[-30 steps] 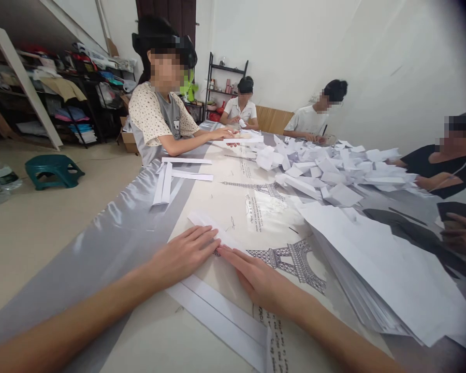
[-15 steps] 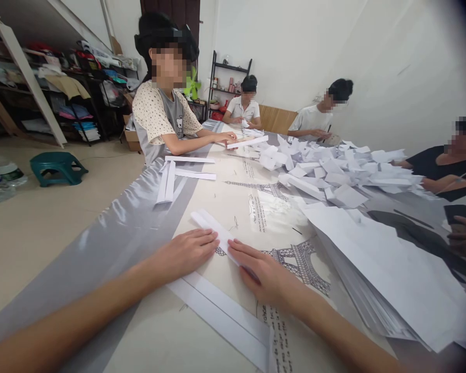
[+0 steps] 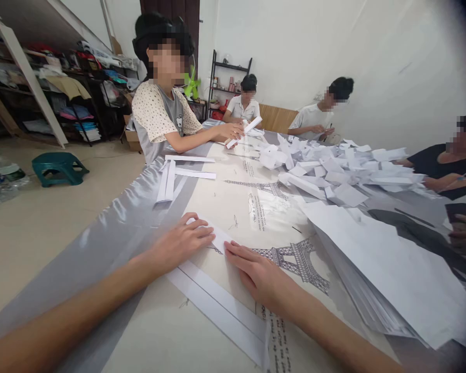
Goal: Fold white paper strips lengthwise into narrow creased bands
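While my left hand [image 3: 180,241] lies flat with fingers together on the folded paper strip [image 3: 214,235], my right hand [image 3: 256,272] presses open-palmed just right of it — I'd keep both edges aligned and crease slowly, beyond the finished strips [image 3: 217,305].

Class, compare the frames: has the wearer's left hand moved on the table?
Yes. The left hand slid away from the wearer, up the folded paper strip, relative to the tower print.
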### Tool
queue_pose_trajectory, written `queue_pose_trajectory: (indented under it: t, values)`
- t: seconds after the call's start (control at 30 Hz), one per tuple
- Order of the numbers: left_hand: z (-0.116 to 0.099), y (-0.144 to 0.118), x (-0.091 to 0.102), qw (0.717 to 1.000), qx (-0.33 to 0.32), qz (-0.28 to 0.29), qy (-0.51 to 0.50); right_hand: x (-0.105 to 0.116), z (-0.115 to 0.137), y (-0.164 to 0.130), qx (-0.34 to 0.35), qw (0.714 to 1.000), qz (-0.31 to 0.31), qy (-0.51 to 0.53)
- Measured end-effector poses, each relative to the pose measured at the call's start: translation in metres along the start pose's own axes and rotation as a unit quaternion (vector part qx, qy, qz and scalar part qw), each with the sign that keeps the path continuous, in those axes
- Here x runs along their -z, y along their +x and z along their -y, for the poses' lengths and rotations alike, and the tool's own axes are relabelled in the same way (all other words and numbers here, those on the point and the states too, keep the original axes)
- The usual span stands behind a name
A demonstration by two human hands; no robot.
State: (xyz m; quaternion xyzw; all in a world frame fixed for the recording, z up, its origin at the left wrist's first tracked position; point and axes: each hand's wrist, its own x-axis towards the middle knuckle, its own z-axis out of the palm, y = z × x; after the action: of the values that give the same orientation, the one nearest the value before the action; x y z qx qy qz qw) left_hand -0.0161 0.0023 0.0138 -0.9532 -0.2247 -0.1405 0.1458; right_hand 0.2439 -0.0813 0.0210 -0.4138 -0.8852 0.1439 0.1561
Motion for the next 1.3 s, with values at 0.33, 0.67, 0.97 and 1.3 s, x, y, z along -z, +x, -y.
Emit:
queue_pose_trajectory:
  t: [0.33,0.67,0.97,1.3]
  values:
    - [-0.001,-0.007,-0.007,0.996,0.040,0.017,-0.075,0.001,-0.001,0.000,-0.002,1.000,0.006,0.002]
    - [-0.010,-0.006,-0.003,0.990,0.046,-0.009,-0.130,-0.001,-0.001,0.000,0.017,1.000,0.004,-0.017]
    - [-0.008,-0.009,-0.003,0.986,0.068,0.007,-0.151,0.000,-0.001,-0.001,0.028,0.999,-0.001,-0.034]
    - [-0.007,-0.006,-0.011,0.983,0.083,-0.008,-0.162,0.004,-0.001,-0.003,0.039,0.999,-0.010,-0.018]
